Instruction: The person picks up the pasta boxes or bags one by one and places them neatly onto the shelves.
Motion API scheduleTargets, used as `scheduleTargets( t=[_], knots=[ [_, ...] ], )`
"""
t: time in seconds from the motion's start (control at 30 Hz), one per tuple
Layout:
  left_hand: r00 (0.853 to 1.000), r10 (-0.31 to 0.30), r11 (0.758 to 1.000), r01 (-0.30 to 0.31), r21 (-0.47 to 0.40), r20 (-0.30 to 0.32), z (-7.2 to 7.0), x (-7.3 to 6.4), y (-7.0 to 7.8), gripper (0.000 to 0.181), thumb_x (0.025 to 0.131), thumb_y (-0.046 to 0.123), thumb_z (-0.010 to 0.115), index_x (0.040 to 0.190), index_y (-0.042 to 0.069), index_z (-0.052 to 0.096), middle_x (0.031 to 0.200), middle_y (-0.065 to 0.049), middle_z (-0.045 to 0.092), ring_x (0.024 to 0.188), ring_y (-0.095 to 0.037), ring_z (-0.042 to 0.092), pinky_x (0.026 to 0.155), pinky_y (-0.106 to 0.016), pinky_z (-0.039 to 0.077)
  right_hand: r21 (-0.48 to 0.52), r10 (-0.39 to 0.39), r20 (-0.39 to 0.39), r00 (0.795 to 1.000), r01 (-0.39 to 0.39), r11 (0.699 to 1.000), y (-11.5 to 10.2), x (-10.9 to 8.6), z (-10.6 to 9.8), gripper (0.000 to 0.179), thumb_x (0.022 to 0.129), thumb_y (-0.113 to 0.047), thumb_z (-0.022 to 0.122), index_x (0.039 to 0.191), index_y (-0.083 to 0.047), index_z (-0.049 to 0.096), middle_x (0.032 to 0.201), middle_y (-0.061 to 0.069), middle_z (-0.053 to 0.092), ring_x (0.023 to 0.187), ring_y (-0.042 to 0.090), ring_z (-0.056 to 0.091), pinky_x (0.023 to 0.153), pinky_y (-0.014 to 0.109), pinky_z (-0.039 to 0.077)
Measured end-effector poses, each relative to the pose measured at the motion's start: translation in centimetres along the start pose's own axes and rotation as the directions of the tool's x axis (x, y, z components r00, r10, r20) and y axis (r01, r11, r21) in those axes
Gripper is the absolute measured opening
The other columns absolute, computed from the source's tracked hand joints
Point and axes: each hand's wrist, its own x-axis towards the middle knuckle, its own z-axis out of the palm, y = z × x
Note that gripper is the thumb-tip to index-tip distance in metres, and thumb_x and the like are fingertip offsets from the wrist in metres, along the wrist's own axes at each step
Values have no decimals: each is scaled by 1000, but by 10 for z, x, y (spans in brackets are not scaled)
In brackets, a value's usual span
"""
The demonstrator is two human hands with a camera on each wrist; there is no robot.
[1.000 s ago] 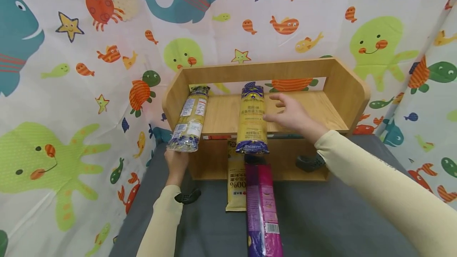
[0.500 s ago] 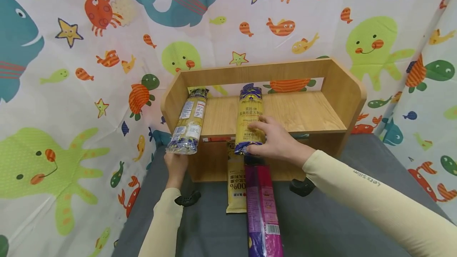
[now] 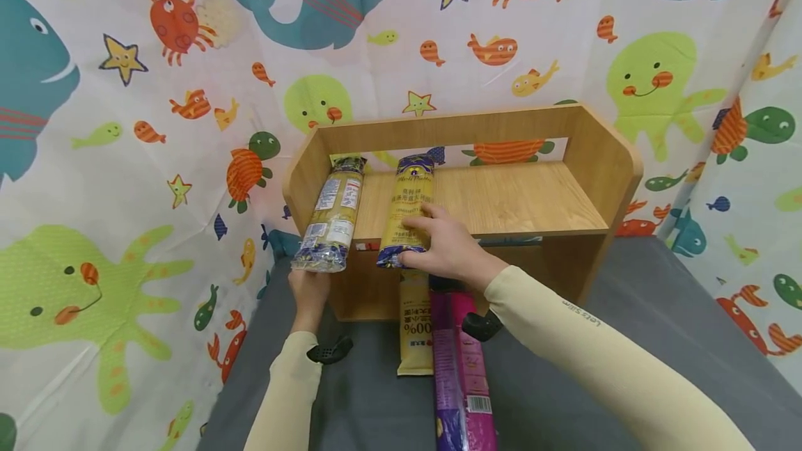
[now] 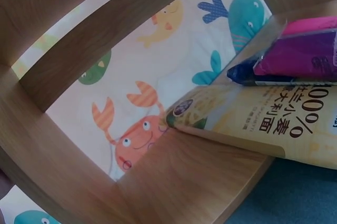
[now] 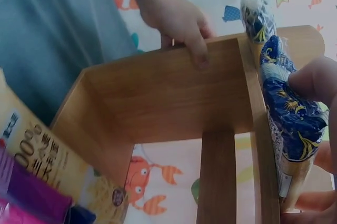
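Note:
My right hand grips the near end of a yellow spaghetti pack on the upper board of a wooden shelf. In the right wrist view its thumb lies on the pack's blue end. A second spaghetti pack, label side with white panels up, lies along the shelf's left wall. Beneath that pack's end, my left hand holds the shelf's left side. The right wrist view shows the left hand with its thumb over the panel's edge; some fingers are hidden behind.
Below, a cream pasta pack lies partly inside the lower compartment and sticks out over the grey tabletop. Beside it a purple and pink pack extends toward me. A cartoon-printed curtain hangs behind and at both sides.
My right hand has come in from the right, taken hold of the middle spaghetti pack and shifted it left, closer to the other pack. The left hand stays at the shelf's side.

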Motion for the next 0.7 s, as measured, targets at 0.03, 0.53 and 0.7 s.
scheduleTargets(
  t=[0.03,0.53,0.7],
  knots=[
    [1000,-5,1000,5,-4,1,0,0,0,35,101,27,57,118,-1,69,100,-24,74,73,-31,55,67,-43,43,-2,-1,5,1000,1,1000,-2,3,2,67,82,-41,71,143,-15,61,162,23,34,144,45,42,106,56,47],
    [999,-52,997,52,-50,15,0,-1,-2,34,102,27,58,121,2,70,98,-22,75,72,-24,52,64,-35,39,-27,-38,37,999,39,999,-19,25,25,69,83,-45,71,146,-18,58,165,18,32,147,40,39,113,55,40],
    [1000,-1,998,2,-56,7,-1,-1,-2,33,102,26,57,119,1,70,89,-22,73,66,-21,50,61,-33,38,-22,-69,43,997,70,997,-21,29,29,68,84,-44,69,146,-18,57,165,18,31,147,38,39,114,53,40]
  ],
)
